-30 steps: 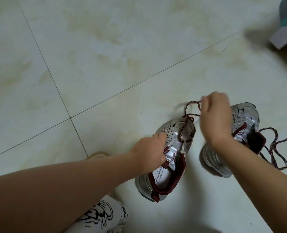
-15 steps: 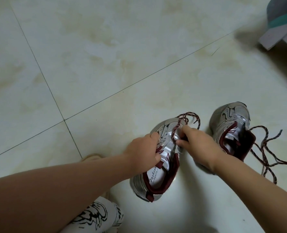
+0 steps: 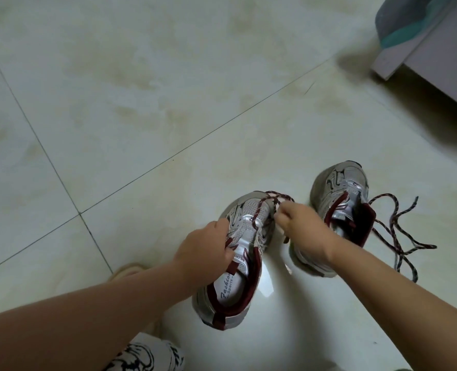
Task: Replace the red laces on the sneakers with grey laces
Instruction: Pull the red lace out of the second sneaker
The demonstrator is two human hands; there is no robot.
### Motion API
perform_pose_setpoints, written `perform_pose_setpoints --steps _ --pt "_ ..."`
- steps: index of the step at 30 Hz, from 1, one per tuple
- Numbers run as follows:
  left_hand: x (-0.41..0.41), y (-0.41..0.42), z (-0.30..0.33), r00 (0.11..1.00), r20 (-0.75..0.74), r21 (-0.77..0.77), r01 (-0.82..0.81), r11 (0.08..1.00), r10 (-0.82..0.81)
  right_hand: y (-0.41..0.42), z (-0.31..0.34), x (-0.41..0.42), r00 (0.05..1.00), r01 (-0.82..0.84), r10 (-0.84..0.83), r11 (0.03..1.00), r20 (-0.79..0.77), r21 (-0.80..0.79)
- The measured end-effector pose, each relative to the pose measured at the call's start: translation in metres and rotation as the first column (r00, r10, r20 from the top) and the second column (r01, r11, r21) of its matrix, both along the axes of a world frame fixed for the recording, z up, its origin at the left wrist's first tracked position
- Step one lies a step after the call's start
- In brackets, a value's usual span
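presently: tiled floor (image 3: 141, 103). near sneaker (image 3: 238, 263), left hand (image 3: 206, 250) curled round its side, steadying. right hand (image 3: 302, 231) pinching red lace (image 3: 271, 202) at toe eyelets. risk, judged: a snagged tug lifts the shoe. no grey laces visible.

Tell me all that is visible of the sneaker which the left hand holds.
The nearer sneaker is silver and white mesh with dark red lining and heel tab. It stands on the tiled floor, toe pointing away, printed insole showing. The left hand grips its side near the tongue. A red lace remains only in the eyelets near the toe, where the right hand pinches it.
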State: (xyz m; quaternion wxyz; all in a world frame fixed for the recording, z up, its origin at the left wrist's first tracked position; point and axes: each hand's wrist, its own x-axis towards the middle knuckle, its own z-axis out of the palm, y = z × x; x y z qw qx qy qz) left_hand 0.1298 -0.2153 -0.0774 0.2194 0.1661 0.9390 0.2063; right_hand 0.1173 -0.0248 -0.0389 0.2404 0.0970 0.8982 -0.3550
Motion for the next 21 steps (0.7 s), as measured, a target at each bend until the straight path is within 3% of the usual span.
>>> perform_pose_setpoints --steps 3,6,8,10,11,12,13,14,15,16,17,18,19,21 --pt "-0.001 -0.002 0.000 0.999 0.011 0.016 -0.045 0.999 0.044 0.020 0.017 -0.010 0.930 0.337 -0.360 0.917 -0.074 -0.214" --pt "-0.002 -0.001 0.001 0.997 0.008 0.015 -0.072 0.997 0.072 0.045 0.036 -0.020 0.754 0.570 -0.654 0.693 -0.054 -0.442" --pt "-0.003 0.000 0.002 0.997 0.009 0.006 -0.072 0.997 0.072 0.061 0.047 -0.028 0.570 0.668 -0.821 0.449 0.020 -0.593" --pt "-0.003 0.001 0.003 0.997 0.011 -0.009 -0.070 0.998 0.070 0.075 0.053 -0.034 0.383 0.666 -0.893 0.088 0.238 -0.741" --pt "-0.003 0.001 0.003 0.997 0.011 -0.014 -0.070 0.997 0.070 0.079 0.055 -0.035 0.345 0.648 -0.883 -0.022 0.318 -0.762" --pt "-0.003 0.001 0.003 0.997 0.011 -0.018 -0.071 0.997 0.071 0.079 0.055 -0.036 0.347 0.650 -0.861 -0.064 0.371 -0.757" --pt "-0.002 0.000 0.003 0.997 0.013 -0.020 -0.074 0.997 0.074 0.075 0.053 -0.035 0.374 0.677 -0.836 -0.051 0.402 -0.734" --pt "-0.002 0.001 0.003 0.997 0.015 -0.020 -0.075 0.997 0.075 0.069 0.050 -0.032 0.431 0.714 -0.812 0.041 0.393 -0.699" --pt "-0.002 0.001 0.003 0.997 0.016 -0.023 -0.075 0.997 0.075 0.060 0.045 -0.029 0.521 0.740 -0.788 0.226 0.328 -0.633" --pt "-0.002 0.001 0.003 0.997 0.016 -0.026 -0.073 0.997 0.073 0.048 0.038 -0.023 0.647 0.712 -0.732 0.479 0.215 -0.513" --pt "-0.002 0.002 0.003 0.997 0.014 -0.025 -0.072 0.997 0.073 0.037 0.030 -0.017 0.778 0.610 -0.622 0.710 0.093 -0.353" --pt "-0.002 0.003 0.003 0.997 0.014 -0.021 -0.075 0.997 0.075 0.026 0.020 -0.010 0.882 0.460 -0.471 0.865 -0.010 -0.201" --pt "-0.003 0.004 0.004 0.997 0.014 -0.017 -0.080 0.997 0.080 0.015 0.011 -0.004 0.951 0.295 -0.301 0.952 -0.069 -0.079" --pt "-0.003 0.004 0.003 0.996 0.010 -0.008 -0.090 0.996 0.090 -0.003 -0.005 0.004 0.998 -0.009 0.016 0.993 -0.058 0.117"
